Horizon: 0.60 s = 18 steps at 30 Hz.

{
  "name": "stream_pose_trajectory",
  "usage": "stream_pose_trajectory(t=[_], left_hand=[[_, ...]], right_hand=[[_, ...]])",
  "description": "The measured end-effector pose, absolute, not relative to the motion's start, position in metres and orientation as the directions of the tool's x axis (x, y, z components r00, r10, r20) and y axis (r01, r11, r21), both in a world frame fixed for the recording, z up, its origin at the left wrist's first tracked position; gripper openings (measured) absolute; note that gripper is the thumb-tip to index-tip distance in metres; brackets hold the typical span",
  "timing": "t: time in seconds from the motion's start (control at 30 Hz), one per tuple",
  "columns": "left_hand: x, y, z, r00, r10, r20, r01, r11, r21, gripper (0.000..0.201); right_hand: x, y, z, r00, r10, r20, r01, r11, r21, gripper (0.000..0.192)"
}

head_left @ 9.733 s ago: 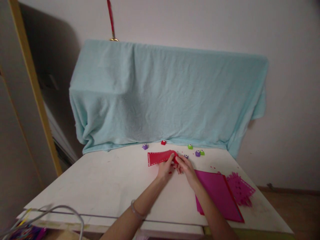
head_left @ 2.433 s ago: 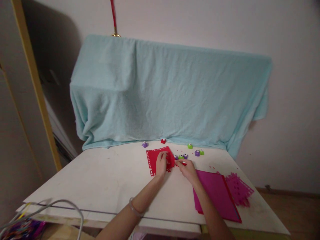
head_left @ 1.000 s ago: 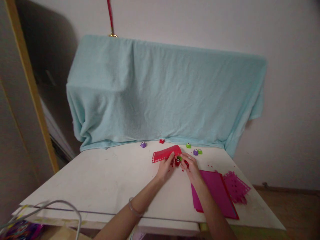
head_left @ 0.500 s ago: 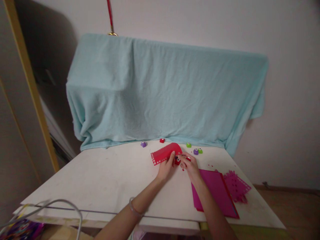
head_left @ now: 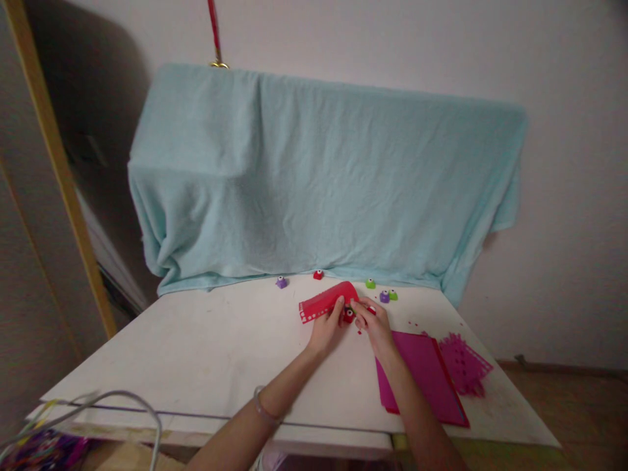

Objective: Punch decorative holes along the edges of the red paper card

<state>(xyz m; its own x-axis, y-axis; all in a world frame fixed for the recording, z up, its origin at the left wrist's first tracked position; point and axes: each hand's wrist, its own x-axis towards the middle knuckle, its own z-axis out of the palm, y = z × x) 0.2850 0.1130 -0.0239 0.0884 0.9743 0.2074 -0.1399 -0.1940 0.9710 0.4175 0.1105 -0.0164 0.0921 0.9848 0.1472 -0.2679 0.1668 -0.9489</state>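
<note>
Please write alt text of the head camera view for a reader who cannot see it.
Two bare hands meet over a white table: the left hand holds a curled red paper sheet, and the right hand pinches a small red punch at its edge. Pink paper sheets lie to the right, small coloured punches behind, before a light blue cloth.

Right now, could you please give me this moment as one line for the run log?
left hand: holds curled red paper sheet | right hand: on small red punch at sheet edge | magenta paper stack: right, on table
</note>
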Motion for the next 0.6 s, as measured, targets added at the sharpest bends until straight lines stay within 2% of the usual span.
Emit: stream_pose_trajectory(t=[0.6], left_hand=[[0.284,0.109,-0.016,0.079,0.978,0.195,-0.129,-0.184,0.974,0.051]], right_hand=[[0.416,0.108,-0.012,0.096,0.983,0.154,-0.228,0.173,-0.958,0.025]])
